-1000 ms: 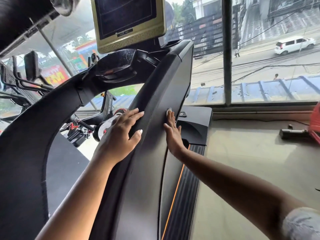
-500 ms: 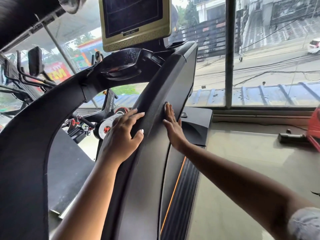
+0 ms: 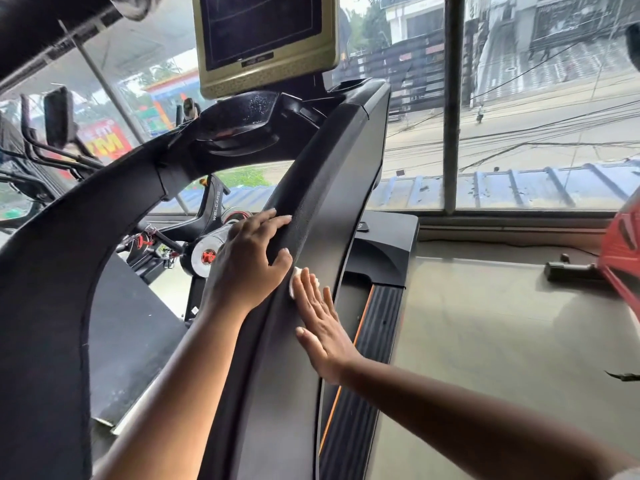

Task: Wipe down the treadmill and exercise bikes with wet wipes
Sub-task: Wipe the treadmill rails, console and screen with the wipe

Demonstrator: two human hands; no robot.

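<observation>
A black treadmill fills the view, and its right upright arm (image 3: 332, 188) slopes down toward me. My left hand (image 3: 247, 265) grips the padded inner edge of that arm, fingers over the top and thumb wrapped round. My right hand (image 3: 320, 323) lies flat with straight fingers on the arm's smooth outer face, pressing a white wet wipe (image 3: 295, 284) that peeks out past the fingertips. The console (image 3: 242, 123) and its gold-framed screen (image 3: 265, 39) sit above. An exercise bike (image 3: 207, 233) stands beyond the treadmill, seen through the gap under the console.
The treadmill's side rail (image 3: 367, 358) with an orange stripe runs down beside my right arm. Grey floor (image 3: 502, 341) spreads to the right up to large windows (image 3: 540, 133). A red machine (image 3: 623, 265) with a black bar on the floor sits at the right edge. More equipment stands at the far left.
My right hand has slid down the upright's outer face with the wipe, from level with the left hand's fingertips to below its thumb. The left hand keeps its grip.
</observation>
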